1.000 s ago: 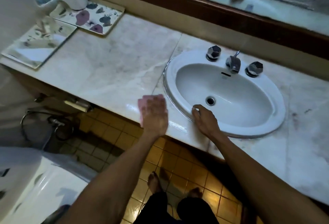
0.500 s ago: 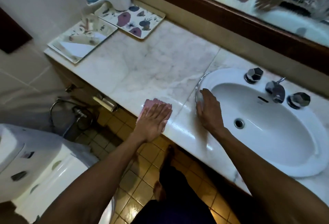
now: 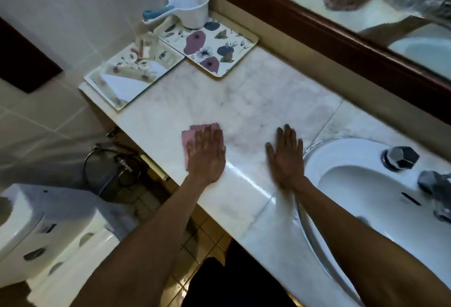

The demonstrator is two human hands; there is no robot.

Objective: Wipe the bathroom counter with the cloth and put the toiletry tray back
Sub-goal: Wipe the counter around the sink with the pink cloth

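A pink cloth (image 3: 189, 137) lies flat on the white marble counter (image 3: 246, 106) near its front edge. My left hand (image 3: 207, 154) presses down on the cloth, fingers together and flat. My right hand (image 3: 286, 156) rests flat on the bare counter just left of the sink, fingers spread, holding nothing. A toiletry tray (image 3: 122, 82) with small bottles and a white packet sits at the counter's far left end. Beside it a floral tray (image 3: 214, 50) carries a white scoop (image 3: 189, 5).
A white sink (image 3: 366, 184) with chrome tap handles (image 3: 400, 157) fills the right side. A wood-framed mirror (image 3: 317, 25) runs along the back wall. A toilet (image 3: 36, 228) stands below left, over a tiled floor (image 3: 195, 240).
The view has swung left along the counter. My left hand slid the cloth leftward. My right hand left the sink rim and now lies flat on the counter.
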